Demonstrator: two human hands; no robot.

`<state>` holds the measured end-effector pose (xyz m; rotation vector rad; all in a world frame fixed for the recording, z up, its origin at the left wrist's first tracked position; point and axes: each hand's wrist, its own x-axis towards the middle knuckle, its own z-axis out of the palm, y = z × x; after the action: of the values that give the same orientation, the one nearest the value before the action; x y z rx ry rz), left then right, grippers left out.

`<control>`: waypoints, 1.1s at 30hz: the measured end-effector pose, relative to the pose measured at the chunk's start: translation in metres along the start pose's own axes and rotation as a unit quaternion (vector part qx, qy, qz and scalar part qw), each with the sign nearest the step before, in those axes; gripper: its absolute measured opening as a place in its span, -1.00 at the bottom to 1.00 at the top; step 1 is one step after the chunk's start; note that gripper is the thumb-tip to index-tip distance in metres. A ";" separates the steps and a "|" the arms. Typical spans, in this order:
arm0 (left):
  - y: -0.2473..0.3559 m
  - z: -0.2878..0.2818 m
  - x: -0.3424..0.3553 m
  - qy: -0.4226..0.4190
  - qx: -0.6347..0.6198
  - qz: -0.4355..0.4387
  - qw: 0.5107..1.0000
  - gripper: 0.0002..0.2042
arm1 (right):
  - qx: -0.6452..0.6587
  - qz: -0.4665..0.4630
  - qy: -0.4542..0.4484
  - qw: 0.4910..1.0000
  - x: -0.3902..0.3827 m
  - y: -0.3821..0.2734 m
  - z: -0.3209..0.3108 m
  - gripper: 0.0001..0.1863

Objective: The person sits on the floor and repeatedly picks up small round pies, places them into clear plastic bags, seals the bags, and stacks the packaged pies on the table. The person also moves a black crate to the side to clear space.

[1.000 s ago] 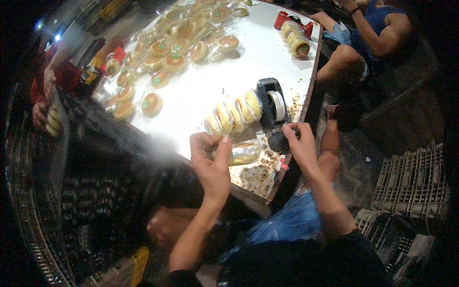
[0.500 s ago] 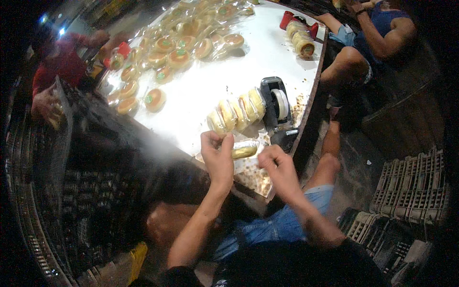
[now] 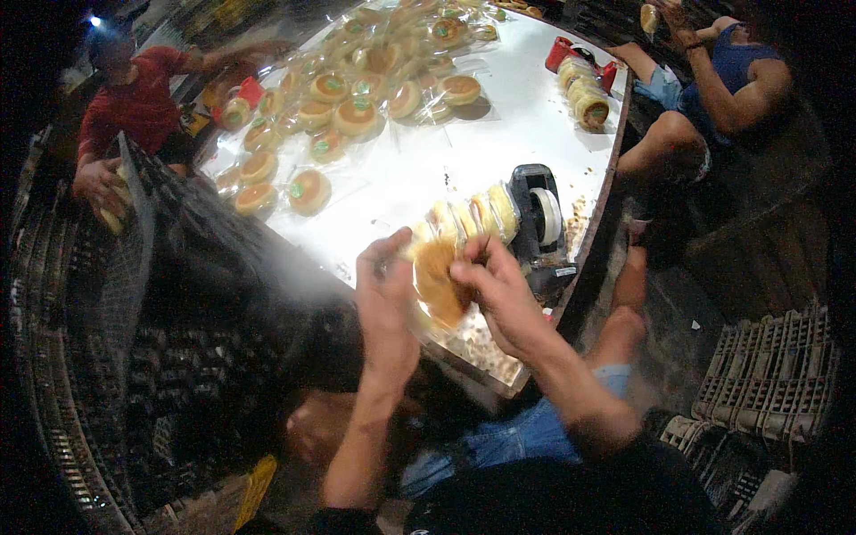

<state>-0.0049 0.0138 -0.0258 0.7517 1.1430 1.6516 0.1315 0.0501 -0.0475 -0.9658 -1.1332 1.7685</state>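
A round, flat golden-brown bun (image 3: 437, 278) in clear plastic wrap is tilted up between my hands over the table's near corner. My right hand (image 3: 499, 290) pinches its right edge between thumb and fingers. At its left edge, my left hand (image 3: 388, 290) has curled fingers against the wrapping; the exact contact is blurred. Just behind the bun, a row of wrapped buns (image 3: 481, 217) stands on edge, leaning against a black tape dispenser (image 3: 533, 214) with a white roll.
Wrapped buns with green labels (image 3: 357, 116) cover the far left of the white table (image 3: 392, 187). A red tape dispenser (image 3: 562, 55) with another bun row (image 3: 584, 94) stands far right. Co-workers (image 3: 143, 107) sit left and right. Plastic crates (image 3: 767, 361) lie lower right.
The bun, seen edge-on before, now turns its broad brown face toward me. My right hand has moved left and taken hold of its edge. The view has shifted slightly.
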 end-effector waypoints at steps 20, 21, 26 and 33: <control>-0.005 -0.041 0.053 0.105 0.122 -0.118 0.980 -0.35 | -0.272 -0.131 0.114 0.947 0.281 -0.035 0.003 -0.53; -0.005 -0.041 0.054 0.126 0.131 -0.105 0.978 -0.37 | -0.298 -0.161 0.067 0.939 0.256 -0.051 0.013 -0.53; -0.008 -0.030 0.053 0.072 0.425 0.139 0.892 -0.24 | -0.232 -0.185 -0.042 0.954 0.070 -0.073 0.008 -0.63; -0.005 -0.002 0.018 -0.096 0.162 0.030 0.982 -0.66 | -0.074 -0.077 0.071 0.992 -0.010 -0.018 0.007 -0.46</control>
<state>-0.0115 0.0303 -0.0320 1.1374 1.2744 1.4193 0.1327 0.0438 -0.0272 -1.0453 -1.2260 1.4855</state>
